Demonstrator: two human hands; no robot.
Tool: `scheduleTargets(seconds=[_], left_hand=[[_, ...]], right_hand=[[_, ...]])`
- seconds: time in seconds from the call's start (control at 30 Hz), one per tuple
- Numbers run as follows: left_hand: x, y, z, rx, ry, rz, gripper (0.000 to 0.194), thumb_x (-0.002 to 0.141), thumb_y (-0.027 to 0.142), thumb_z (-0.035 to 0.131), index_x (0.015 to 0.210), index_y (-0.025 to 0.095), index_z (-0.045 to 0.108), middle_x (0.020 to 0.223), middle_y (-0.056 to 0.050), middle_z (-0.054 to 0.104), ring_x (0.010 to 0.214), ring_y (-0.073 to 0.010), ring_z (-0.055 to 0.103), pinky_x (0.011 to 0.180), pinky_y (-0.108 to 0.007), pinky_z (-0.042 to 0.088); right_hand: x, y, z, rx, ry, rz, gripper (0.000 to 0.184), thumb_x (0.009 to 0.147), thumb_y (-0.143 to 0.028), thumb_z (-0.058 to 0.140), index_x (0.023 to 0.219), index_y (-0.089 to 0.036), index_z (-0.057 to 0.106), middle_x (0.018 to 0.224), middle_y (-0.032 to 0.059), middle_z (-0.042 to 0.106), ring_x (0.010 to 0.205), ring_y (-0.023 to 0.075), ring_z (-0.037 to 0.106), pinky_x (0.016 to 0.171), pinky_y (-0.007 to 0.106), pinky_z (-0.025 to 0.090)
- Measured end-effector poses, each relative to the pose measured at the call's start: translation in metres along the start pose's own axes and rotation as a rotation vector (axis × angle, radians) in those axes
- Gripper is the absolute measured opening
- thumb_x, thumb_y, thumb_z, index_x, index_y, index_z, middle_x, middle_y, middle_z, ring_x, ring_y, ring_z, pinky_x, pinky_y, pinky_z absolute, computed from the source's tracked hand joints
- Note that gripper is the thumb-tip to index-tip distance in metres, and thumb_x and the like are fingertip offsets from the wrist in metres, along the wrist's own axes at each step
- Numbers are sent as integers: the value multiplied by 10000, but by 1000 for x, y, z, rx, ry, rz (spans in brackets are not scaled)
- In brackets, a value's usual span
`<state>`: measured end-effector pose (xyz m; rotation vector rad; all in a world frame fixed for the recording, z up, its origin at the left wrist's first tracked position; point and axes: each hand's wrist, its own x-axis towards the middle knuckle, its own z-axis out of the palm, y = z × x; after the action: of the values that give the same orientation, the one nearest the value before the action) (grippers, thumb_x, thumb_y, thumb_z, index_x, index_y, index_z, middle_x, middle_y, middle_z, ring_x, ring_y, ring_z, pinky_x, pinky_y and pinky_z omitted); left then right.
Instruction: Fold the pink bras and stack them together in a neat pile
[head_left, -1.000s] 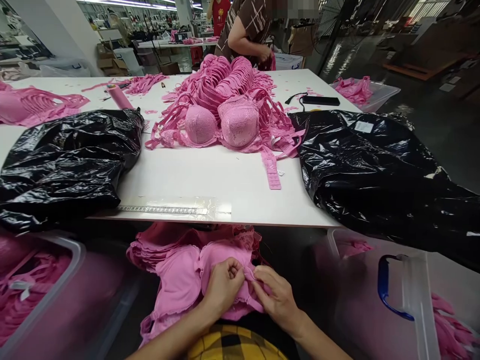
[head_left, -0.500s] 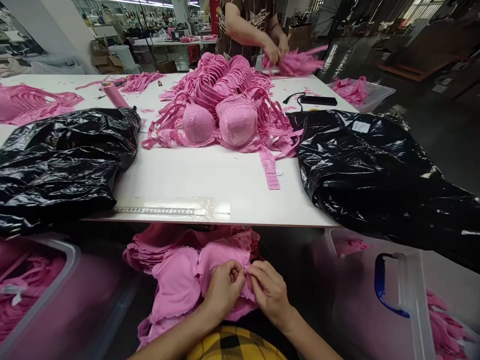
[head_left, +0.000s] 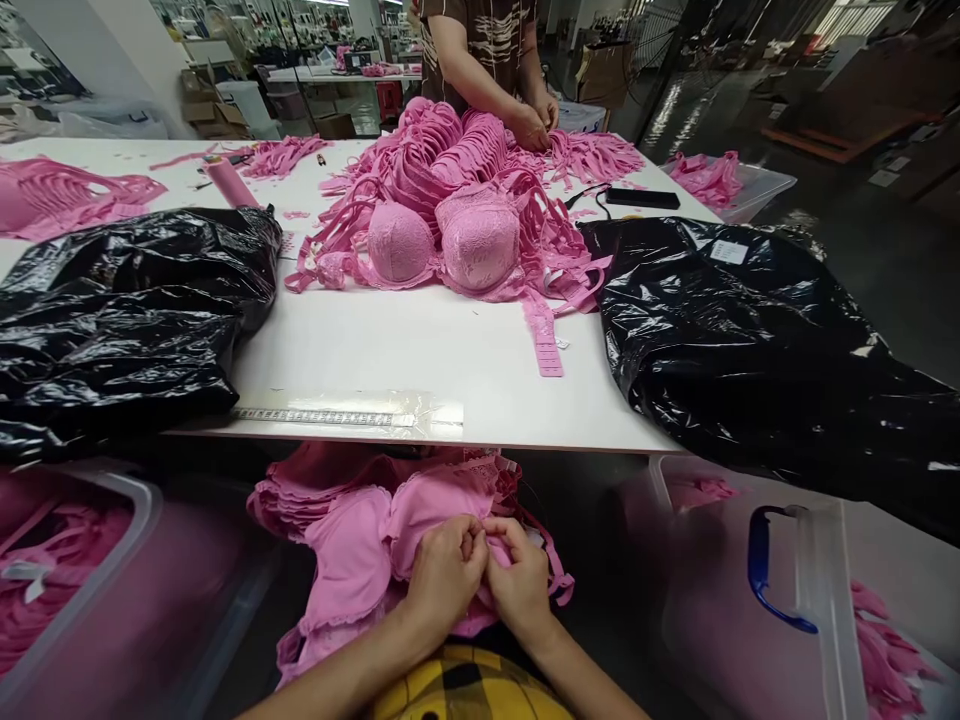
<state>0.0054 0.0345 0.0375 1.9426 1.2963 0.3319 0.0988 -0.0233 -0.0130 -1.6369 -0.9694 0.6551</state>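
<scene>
A pink bra (head_left: 367,555) lies in my lap, below the table's front edge, on top of a stack of more pink bras (head_left: 300,490). My left hand (head_left: 446,575) and my right hand (head_left: 517,580) meet over its right cup, both closed in a pinch on the fabric or a strap there. A loose pink strap (head_left: 555,575) hangs out to the right of my right hand. What exactly sits between my fingertips is too small to make out.
A white table (head_left: 420,350) carries a big heap of pink bras (head_left: 450,200), two black plastic bags (head_left: 127,310) (head_left: 757,340), and a taped measuring tape (head_left: 322,417). Clear bins (head_left: 817,590) (head_left: 67,570) of pink pieces flank me. Another person (head_left: 487,60) handles straps at the far side.
My right hand has slid left until it touches my left hand, and a strap now hangs out on the right. The person across has lowered a bunch of straps onto the table.
</scene>
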Motion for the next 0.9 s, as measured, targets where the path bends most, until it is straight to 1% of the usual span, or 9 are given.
scheduleTargets(seconds=[0.07,0.17,0.23,0.27,0.37,0.5,0.6,0.77,0.9], left_hand=[[-7,0,-8,-141,-53,-3,173,784,211,463,717,146,609,643,-33,602,596,-153,523,583,-249,366],[-28,-10,-23,-492,-345,-100,199,796,292,528,735,141,641,685,-36,644,613,-141,552,587,-231,400],[-44,-22,-33,-784,-548,-326,225,760,346,614,726,127,652,685,-40,664,613,-134,584,604,-228,431],[-51,-29,-36,-945,-565,-466,226,727,350,665,753,125,661,733,-50,683,674,-147,618,662,-239,455],[-61,-40,-38,-1357,-323,-757,225,643,280,762,777,120,679,877,-83,703,920,-202,634,905,-294,429],[-53,-33,-26,-1565,-52,-667,175,637,239,764,753,133,689,854,-74,706,956,-229,620,987,-354,381],[-43,-23,-13,-1588,-80,-513,277,629,308,766,830,132,694,886,-86,705,995,-255,601,971,-363,393],[-35,-20,6,-1316,-63,-627,494,701,582,607,828,112,692,723,-83,688,848,-262,637,822,-352,465],[-37,-23,11,-1154,-122,-628,601,681,637,574,971,117,654,660,-56,666,715,-243,649,729,-355,484]], right_hand=[[2,0,1,51,-24,38,98,737,-206,601,827,-186,634,781,31,693,721,166,650,678,246,516],[8,1,-4,118,-4,74,98,717,-236,646,795,-177,657,791,49,698,752,178,652,723,270,520],[13,2,-8,177,6,76,81,698,-245,673,738,-176,662,791,55,696,773,184,646,745,279,518],[15,1,-10,209,1,79,77,683,-243,688,710,-177,661,786,54,694,779,185,643,749,280,517],[18,-1,-13,317,-72,161,111,634,-251,733,689,-175,674,750,43,689,732,178,639,698,265,522],[16,-9,-12,415,-172,305,213,615,-327,758,724,-158,688,667,36,678,565,154,615,533,241,510],[12,-17,-8,313,-197,222,170,634,-306,744,711,-162,695,678,48,686,610,174,633,573,254,526],[9,-26,-2,122,-79,-106,45,693,-228,690,675,-187,686,730,48,664,701,172,628,652,243,521],[13,-27,-1,62,-111,-197,47,721,-194,671,679,-200,692,690,31,660,662,160,614,611,237,507]])
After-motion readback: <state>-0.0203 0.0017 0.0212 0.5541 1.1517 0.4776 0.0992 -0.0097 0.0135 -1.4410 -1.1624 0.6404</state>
